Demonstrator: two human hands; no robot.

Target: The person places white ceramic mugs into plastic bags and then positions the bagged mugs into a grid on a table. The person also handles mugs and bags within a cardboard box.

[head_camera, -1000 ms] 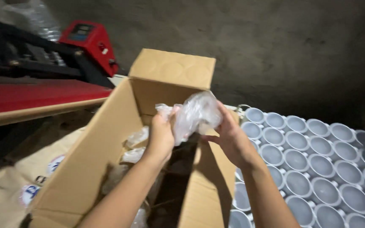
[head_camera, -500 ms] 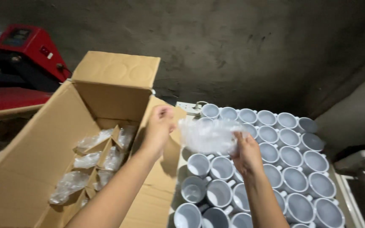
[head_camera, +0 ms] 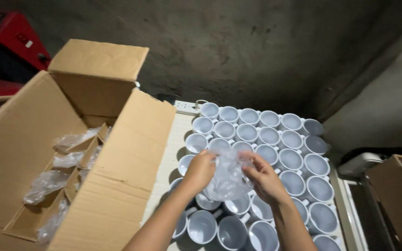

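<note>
My left hand [head_camera: 200,170] and my right hand [head_camera: 264,177] both grip a mug wrapped in a clear plastic bag [head_camera: 229,179], held just above a table crowded with several white mugs [head_camera: 284,144] standing open side up. To the left stands an open cardboard box [head_camera: 131,153] with cardboard dividers, and several more plastic-wrapped mugs [head_camera: 68,160] sit in its cells.
A red machine [head_camera: 5,42] stands behind the box at the far left. A white power strip [head_camera: 184,107] lies at the table's back edge. Another brown carton [head_camera: 396,195] is at the right edge, against a dark concrete wall.
Both hands carried the wrapped mug out of the box, to the right and down over the rows of mugs. The view swung right with them.
</note>
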